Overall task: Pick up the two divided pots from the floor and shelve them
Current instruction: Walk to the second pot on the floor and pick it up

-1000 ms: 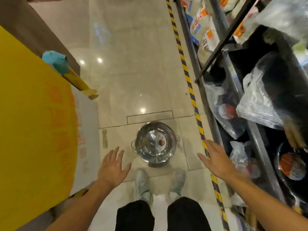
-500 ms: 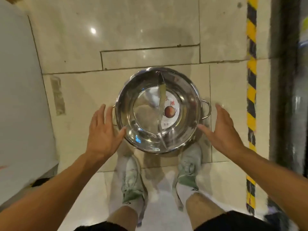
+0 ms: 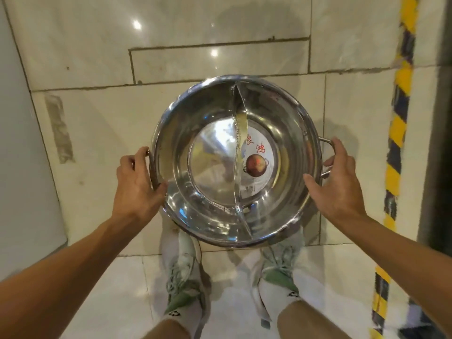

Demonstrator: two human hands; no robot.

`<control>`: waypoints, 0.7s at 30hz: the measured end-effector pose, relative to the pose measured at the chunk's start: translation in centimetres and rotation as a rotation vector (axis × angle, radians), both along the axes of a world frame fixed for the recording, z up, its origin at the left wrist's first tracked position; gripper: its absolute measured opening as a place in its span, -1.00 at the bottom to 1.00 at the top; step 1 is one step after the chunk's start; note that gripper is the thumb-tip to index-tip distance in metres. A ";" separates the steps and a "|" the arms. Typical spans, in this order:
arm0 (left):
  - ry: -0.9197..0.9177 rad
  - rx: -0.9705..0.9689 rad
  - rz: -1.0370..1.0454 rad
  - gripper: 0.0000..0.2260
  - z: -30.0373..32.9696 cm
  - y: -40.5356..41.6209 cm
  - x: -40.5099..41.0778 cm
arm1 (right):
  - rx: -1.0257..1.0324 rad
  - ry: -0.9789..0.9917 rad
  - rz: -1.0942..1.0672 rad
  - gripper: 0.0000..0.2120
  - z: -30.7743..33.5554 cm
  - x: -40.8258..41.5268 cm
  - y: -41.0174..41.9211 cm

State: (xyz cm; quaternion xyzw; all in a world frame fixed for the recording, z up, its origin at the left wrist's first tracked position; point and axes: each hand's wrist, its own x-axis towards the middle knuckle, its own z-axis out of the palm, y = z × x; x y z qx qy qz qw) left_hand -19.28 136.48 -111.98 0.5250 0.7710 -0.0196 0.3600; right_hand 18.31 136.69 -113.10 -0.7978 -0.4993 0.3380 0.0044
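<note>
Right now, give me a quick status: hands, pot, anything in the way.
Left hand shut on pot's left handle. Right hand curled at right handle, grip not confirmed. Divided pot on floor at feet. Nothing blocking the lift.

Left handle of the divided pot [image 3: 234,160]: covered by the left hand [image 3: 137,184]; its fingers curl out of sight behind the rim.
Right handle [image 3: 326,156]: partly hidden by the right hand [image 3: 340,182]; whether the fingers have closed on it cannot be told.
Label [image 3: 256,165] on the pot's floor: left part behind the divider [image 3: 238,152]; small print illegible.
Second pot: whether one lies nested beneath cannot be told.
Shoes [image 3: 183,277]: toes hidden under the pot.
Both forearms, both legs: cut by the bottom edge.
Striped floor tape [image 3: 396,133]: blurred.
</note>
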 end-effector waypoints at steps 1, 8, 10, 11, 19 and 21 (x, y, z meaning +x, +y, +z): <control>-0.009 0.008 0.007 -0.24 1.6 0.3 0.0 | 0.011 0.010 -0.004 -0.11 1.6 0.1 0.1; -0.109 0.085 0.083 -0.21 18.1 4.5 -0.2 | 0.099 0.095 -0.074 -0.12 18.5 1.0 2.3; -0.125 0.117 0.086 -0.18 24.1 6.1 0.0 | 0.142 0.079 -0.092 -0.12 24.7 1.1 3.2; -0.131 0.131 0.094 -0.17 27.3 6.8 0.0 | 0.170 0.076 -0.108 -0.12 28.1 1.1 3.6; -0.215 0.373 0.089 -0.23 52.4 9.9 -1.4 | 0.353 0.112 -0.250 -0.15 54.5 -1.1 3.9; -0.242 0.431 0.049 -0.23 57.2 9.3 -2.3 | 0.403 0.117 -0.285 -0.16 59.6 -1.8 2.4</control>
